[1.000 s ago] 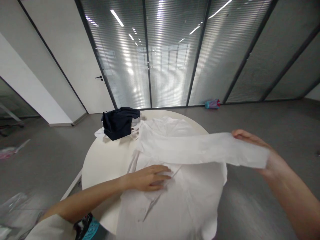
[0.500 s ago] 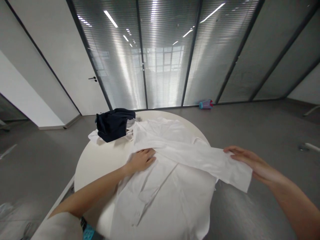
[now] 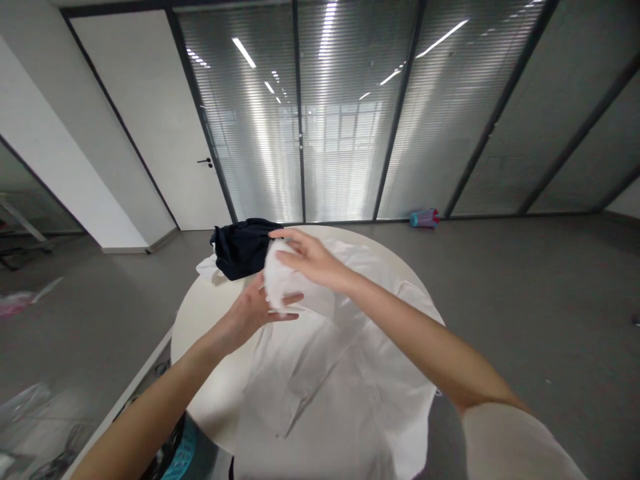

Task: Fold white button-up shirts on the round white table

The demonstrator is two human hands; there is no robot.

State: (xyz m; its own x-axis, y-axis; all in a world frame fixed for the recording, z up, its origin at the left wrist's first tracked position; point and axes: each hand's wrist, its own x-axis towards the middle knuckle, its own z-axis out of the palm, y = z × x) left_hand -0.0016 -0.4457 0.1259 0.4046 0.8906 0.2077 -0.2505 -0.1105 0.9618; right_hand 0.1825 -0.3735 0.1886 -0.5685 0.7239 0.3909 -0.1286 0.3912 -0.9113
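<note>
Right grip (image 3: 314, 260): thumb and fingers pinch a bunched part (image 3: 277, 277) of the white garment (image 3: 345, 400), with the hand reaching in from the right and above. Left grip (image 3: 253, 308): fingers spread, extending below the bunched part, hand facing the right one; whether it bears any of the fabric cannot be determined. Both hands are near each other, above the left side of the garment. Slight blur affects the fingertips.

The white garment lies across the round white worktop (image 3: 200, 310), its bunched part raised at the hands. The body runs toward the bottom of the view, and its lower right side extends past the worktop edge. Creases run diagonally across the fabric.

Dark cloth (image 3: 240, 250) is positioned at the far left of the worktop, on top of a white cloth (image 3: 206, 269), just beside the hands. A blue basket (image 3: 183, 457) is located below the near left edge of the worktop. A blue and red container (image 3: 424, 218) lies on the grey floor (image 3: 540, 300), near the glass partition (image 3: 340, 147).
</note>
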